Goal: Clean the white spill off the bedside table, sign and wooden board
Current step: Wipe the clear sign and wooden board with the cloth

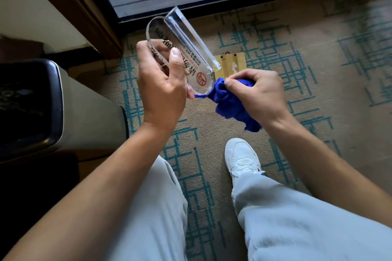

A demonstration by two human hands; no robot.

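My left hand [161,82] grips the acrylic sign [180,48]; right hand [258,93] pinches the blue cloth [229,101] against its lower edge. Next, I judge, the smeared wooden board [231,65] below it.

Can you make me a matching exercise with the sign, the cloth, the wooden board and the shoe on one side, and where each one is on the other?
Things:
1. sign
2. cloth
3. wooden board
4. shoe

Places:
A. on the carpet, white marks on it
B. bunched in the right hand
C. on the person's foot
D. gripped in the left hand

Pairs: 1-D, 2-B, 3-A, 4-C
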